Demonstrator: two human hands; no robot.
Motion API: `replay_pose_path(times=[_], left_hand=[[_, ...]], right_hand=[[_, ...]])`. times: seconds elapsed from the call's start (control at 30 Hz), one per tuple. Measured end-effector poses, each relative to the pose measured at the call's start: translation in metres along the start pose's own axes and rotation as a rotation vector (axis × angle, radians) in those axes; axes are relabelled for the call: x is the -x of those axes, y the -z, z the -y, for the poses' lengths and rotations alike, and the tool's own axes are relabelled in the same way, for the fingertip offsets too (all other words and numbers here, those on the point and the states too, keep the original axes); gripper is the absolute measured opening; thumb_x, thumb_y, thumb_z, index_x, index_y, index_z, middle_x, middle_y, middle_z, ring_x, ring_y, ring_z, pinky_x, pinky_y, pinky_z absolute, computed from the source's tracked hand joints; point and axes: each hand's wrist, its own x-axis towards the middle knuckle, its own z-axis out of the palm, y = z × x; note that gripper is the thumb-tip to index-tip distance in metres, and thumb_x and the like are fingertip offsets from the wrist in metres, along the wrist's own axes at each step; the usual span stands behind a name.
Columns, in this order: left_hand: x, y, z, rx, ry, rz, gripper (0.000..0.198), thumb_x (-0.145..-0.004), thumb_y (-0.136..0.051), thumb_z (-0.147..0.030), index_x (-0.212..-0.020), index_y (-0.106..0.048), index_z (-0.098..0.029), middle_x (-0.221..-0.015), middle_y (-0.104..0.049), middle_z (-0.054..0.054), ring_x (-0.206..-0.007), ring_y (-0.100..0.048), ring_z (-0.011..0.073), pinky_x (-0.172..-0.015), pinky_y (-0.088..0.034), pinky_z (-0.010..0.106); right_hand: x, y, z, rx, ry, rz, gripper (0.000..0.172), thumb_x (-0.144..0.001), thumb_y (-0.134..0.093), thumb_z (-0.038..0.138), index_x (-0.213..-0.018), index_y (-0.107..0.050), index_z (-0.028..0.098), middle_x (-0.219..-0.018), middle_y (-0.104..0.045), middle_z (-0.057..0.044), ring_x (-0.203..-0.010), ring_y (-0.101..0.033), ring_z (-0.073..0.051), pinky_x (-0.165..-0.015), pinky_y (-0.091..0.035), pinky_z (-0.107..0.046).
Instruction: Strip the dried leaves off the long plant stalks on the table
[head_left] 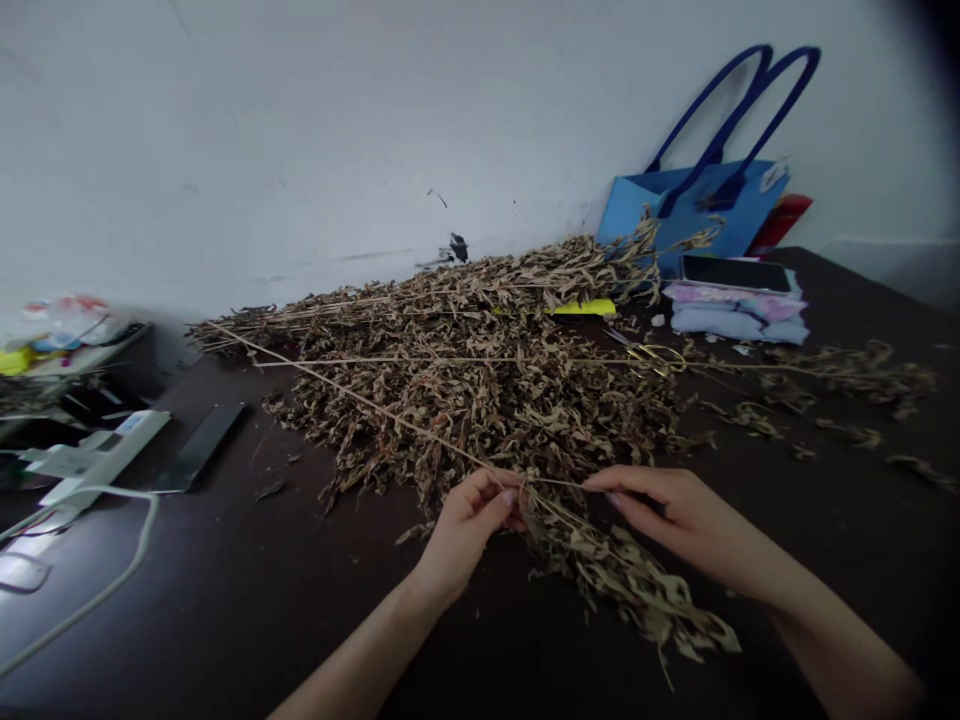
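Observation:
My left hand (pixel 469 525) is closed, thumb against fingers, on a long dried plant stem (pixel 375 405). The bare end of that stem runs up to the far left. Its leafy end (pixel 637 580) hangs over the near side of the table. To the right, my right hand (pixel 667 505) pinches the tip of a thin twig (pixel 555 482) that stretches across from beside my left fingers. Whether the twig is joined to the stem is hidden. Just beyond both hands lies a heap of curled brown dried leaves (pixel 480 410).
Behind the heap lies a bundle of dried stalks (pixel 450 285). Gold-handled scissors (pixel 656 358) lie by another long stalk (pixel 780 368). A phone (pixel 735 273) rests on folded cloth (pixel 735 310), near a blue bag (pixel 690 215). At left are a power strip (pixel 112 450), white cable (pixel 139 550) and dark flat bar (pixel 201 447).

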Motion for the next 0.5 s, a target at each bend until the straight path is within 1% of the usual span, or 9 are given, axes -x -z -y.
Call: replay_pose_path(times=[0.1,0.23,0.3,0.4,0.43,0.5], left_hand=[[0.000,0.000,0.000,0.015,-0.002,0.006,0.019,-0.081,-0.062,-0.027,-0.095,-0.063,-0.014,-0.081,-0.062,0.005,-0.070,-0.056,0.0126,-0.068,-0.047,0.026],[0.000,-0.001,-0.001,0.030,-0.005,-0.006,0.017,-0.082,-0.062,-0.026,-0.093,-0.062,-0.013,-0.078,-0.061,0.004,-0.069,-0.055,0.0115,-0.067,-0.047,0.026],[0.000,-0.002,-0.002,0.028,0.000,-0.005,0.016,-0.082,-0.062,-0.025,-0.092,-0.062,-0.013,-0.078,-0.060,0.004,-0.068,-0.055,0.0113,-0.067,-0.047,0.026],[0.001,-0.003,-0.001,0.012,0.001,0.023,0.015,-0.083,-0.060,-0.025,-0.091,-0.061,-0.013,-0.079,-0.061,0.004,-0.070,-0.056,0.0121,-0.068,-0.048,0.027],[0.002,-0.003,-0.001,0.008,0.001,0.032,0.014,-0.083,-0.060,-0.025,-0.091,-0.061,-0.013,-0.079,-0.061,0.004,-0.070,-0.057,0.0124,-0.069,-0.048,0.027],[0.002,-0.003,-0.001,0.008,0.004,0.040,0.015,-0.083,-0.060,-0.025,-0.091,-0.060,-0.013,-0.079,-0.062,0.005,-0.070,-0.058,0.0128,-0.069,-0.048,0.028]], right_hand=[[0.000,-0.001,0.001,0.015,0.014,-0.033,0.027,-0.088,-0.042,0.034,-0.106,-0.062,0.030,-0.105,-0.066,0.001,-0.093,-0.062,-0.017,-0.082,-0.048,-0.029],[-0.001,-0.005,0.003,0.015,0.028,-0.078,0.026,-0.088,-0.041,0.032,-0.103,-0.062,0.028,-0.105,-0.066,-0.001,-0.093,-0.062,-0.018,-0.081,-0.048,-0.029],[-0.002,-0.007,0.002,0.025,0.027,-0.106,0.025,-0.088,-0.040,0.030,-0.101,-0.061,0.027,-0.101,-0.067,-0.001,-0.088,-0.063,-0.018,-0.076,-0.048,-0.028],[-0.004,-0.011,0.002,0.076,0.015,-0.146,0.023,-0.088,-0.038,0.028,-0.097,-0.060,0.024,-0.090,-0.067,-0.001,-0.073,-0.063,-0.015,-0.066,-0.047,-0.025],[-0.005,-0.012,0.001,0.097,0.013,-0.161,0.023,-0.088,-0.038,0.027,-0.097,-0.059,0.024,-0.088,-0.067,-0.001,-0.071,-0.062,-0.014,-0.065,-0.047,-0.024],[-0.005,-0.013,0.000,0.136,0.028,-0.186,0.024,-0.089,-0.037,0.026,-0.098,-0.058,0.023,-0.089,-0.066,-0.001,-0.072,-0.062,-0.013,-0.066,-0.046,-0.023]])
